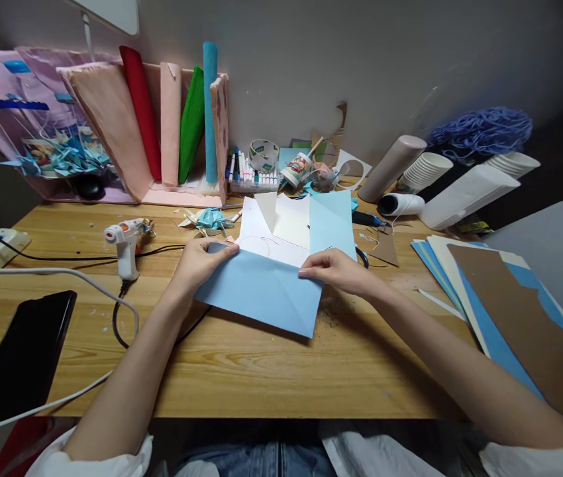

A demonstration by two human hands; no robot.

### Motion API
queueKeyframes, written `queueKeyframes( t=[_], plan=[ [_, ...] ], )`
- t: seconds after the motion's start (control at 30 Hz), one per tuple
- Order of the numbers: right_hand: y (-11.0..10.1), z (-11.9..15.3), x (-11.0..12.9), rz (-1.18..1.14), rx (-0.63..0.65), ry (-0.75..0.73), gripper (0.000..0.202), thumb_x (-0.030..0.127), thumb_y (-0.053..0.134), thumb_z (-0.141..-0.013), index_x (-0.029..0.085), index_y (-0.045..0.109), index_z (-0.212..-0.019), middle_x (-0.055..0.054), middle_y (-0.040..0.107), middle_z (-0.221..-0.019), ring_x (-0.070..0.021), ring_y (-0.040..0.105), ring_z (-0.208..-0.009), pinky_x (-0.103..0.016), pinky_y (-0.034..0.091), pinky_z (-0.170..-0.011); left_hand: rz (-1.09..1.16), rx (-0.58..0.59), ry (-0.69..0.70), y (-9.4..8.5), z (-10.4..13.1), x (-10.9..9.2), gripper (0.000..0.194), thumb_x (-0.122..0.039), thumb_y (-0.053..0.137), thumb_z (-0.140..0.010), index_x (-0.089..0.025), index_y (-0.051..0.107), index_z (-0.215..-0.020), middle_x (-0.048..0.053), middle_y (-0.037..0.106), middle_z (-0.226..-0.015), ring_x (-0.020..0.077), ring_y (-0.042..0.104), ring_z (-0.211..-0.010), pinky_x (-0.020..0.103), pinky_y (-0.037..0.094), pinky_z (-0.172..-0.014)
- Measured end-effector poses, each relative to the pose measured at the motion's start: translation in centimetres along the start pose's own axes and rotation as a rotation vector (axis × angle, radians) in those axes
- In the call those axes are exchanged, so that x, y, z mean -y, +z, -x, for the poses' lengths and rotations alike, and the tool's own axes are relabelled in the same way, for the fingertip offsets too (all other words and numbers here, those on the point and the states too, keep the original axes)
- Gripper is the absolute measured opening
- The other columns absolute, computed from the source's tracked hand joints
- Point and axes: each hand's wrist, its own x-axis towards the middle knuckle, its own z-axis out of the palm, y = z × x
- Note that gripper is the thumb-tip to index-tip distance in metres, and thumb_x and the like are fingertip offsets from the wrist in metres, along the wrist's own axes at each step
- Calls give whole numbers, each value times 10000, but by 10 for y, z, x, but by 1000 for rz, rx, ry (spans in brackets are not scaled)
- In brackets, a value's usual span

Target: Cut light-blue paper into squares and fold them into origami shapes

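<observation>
A sheet of light blue paper is held between my two hands, tilted over the wooden table, with a faint crease toward its right side. My left hand pinches its upper left corner, thumb on top. At the upper right edge, my right hand grips it between thumb and fingers. Just behind lie white paper with a thin curved pencil line and a pale aqua sheet. Part of these papers is hidden by the blue sheet.
A hot glue gun stands left with its cord looping across the table. A black phone lies front left. Stacked coloured card fills the right. Markers, rolled paper, paper cups and blue yarn line the back.
</observation>
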Motion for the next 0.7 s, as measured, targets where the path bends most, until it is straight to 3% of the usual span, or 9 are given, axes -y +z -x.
queueKeyframes(
  t=[0.1,0.27,0.4,0.57,0.7],
  plan=[
    [-11,5,-3,-42,-30,35,232,356,613,-719,145,635,-624,48,452,-490,-61,357,-455,-218,238,-449,12,38,38,2,-1,2,314,-430,726,-575,-140,711,-695,37,676,-695,134,534,-587,211,339,-507],
    [-24,9,-7,-193,-16,161,225,362,665,-668,137,652,-670,-32,638,-575,-120,574,-517,-239,415,-496,39,22,-3,-2,-4,6,285,-404,728,-578,-145,724,-695,44,693,-704,142,552,-599,215,356,-532],
    [-40,12,-14,-232,-144,237,265,390,713,-617,136,651,-660,-78,693,-656,-132,610,-545,-247,471,-524,71,-16,-38,-5,-5,6,311,-423,704,-605,-149,729,-751,43,706,-727,150,567,-612,221,366,-542],
    [-53,12,-22,-199,-348,132,309,454,665,-673,153,638,-736,-80,698,-785,-137,627,-635,-264,506,-623,44,-17,-30,3,-7,12,388,-449,700,-603,-128,724,-820,90,711,-901,209,606,-777,255,408,-645],
    [-44,2,-12,-78,-294,-5,316,459,571,-759,166,649,-847,-83,688,-894,-184,632,-826,-305,489,-740,37,23,16,9,-8,16,369,-453,690,-617,-133,723,-797,87,713,-889,218,608,-804,261,416,-667]
  ],
)
